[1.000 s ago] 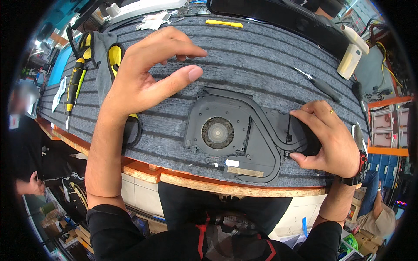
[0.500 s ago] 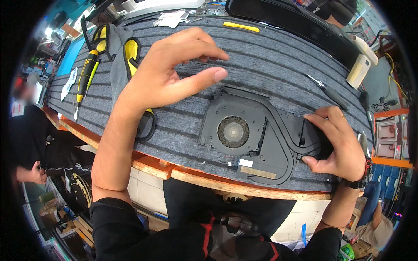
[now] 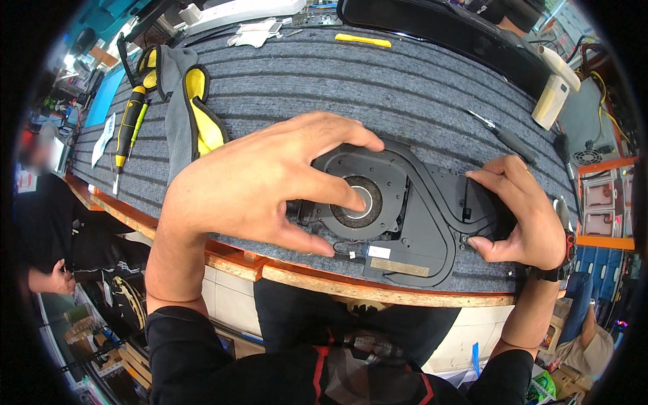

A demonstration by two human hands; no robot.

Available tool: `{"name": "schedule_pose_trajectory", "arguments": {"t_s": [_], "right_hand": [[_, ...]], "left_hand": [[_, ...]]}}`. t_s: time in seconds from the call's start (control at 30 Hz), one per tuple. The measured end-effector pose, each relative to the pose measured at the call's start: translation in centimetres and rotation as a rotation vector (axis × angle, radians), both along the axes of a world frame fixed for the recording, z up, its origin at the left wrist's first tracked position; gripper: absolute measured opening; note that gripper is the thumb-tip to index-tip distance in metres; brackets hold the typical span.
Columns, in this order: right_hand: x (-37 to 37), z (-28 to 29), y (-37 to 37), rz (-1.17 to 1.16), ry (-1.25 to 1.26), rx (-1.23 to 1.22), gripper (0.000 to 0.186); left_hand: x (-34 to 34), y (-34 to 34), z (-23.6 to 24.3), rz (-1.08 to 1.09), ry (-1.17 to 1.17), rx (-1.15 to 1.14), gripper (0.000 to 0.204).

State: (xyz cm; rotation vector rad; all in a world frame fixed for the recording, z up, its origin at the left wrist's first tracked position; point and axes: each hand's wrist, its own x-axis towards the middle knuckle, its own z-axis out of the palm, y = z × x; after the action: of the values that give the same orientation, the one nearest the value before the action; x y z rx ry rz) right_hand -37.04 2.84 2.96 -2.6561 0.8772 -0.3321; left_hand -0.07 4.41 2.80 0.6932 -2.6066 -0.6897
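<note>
1. Hands, two. The left hand (image 3: pixel 250 182) is holding its fingers and thumb spread wide, one fingertip touching the middle of the fan (image 3: pixel 374 202); the right hand (image 3: pixel 530 212) is gripping the unit's right end, thumb and finger set well apart on its edges.
2. Fan unit (image 3: pixel 422 239), one. It is lying flat near the table's front edge, between the hands; dark grey, showing one round mesh-covered fan, a curved raised channel, one white sticker (image 3: pixel 379 252) and one tan strip (image 3: pixel 408 267).
3. Mat (image 3: pixel 283 88), one. Grey with dark stripes, it is lying under the unit.
4. Screwdrivers, two. A yellow-and-black one (image 3: pixel 128 131) is lying at left, just beside one thin yellow-green tool (image 3: pixel 138 125); a dark-handled one (image 3: pixel 513 145) is lying at right, beyond the right hand.
5. Cloth piece (image 3: pixel 181 121), one. Grey and yellow, it is lying beyond the left forearm.
6. Cream object (image 3: pixel 553 101), one. It is resting at far right.
7. Yellow bar (image 3: pixel 363 40), one. It is lying near the mat's far edge.
</note>
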Motion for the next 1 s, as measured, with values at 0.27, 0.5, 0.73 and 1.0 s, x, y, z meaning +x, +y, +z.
{"name": "schedule_pose_trajectory", "arguments": {"t_s": [0.27, 0.5, 0.73, 1.0], "right_hand": [[-0.1, -0.2, 0.0, 0.002, 0.009, -0.008, 0.071], [0.1, -0.1, 0.2, -0.017, 0.025, -0.019, 0.070], [0.0, 0.0, 0.1, -0.017, 0.032, -0.009, 0.071], [0.2, 0.0, 0.1, 0.006, -0.004, 0.004, 0.072]], "left_hand": [[0.2, 0.2, -0.6, 0.032, -0.090, 0.045, 0.055], [0.2, 0.2, -0.9, 0.041, -0.115, 0.036, 0.054], [0.3, 0.2, -0.8, 0.031, -0.091, 0.057, 0.053], [1.2, -0.2, -0.6, 0.024, 0.002, 0.148, 0.048]]}}
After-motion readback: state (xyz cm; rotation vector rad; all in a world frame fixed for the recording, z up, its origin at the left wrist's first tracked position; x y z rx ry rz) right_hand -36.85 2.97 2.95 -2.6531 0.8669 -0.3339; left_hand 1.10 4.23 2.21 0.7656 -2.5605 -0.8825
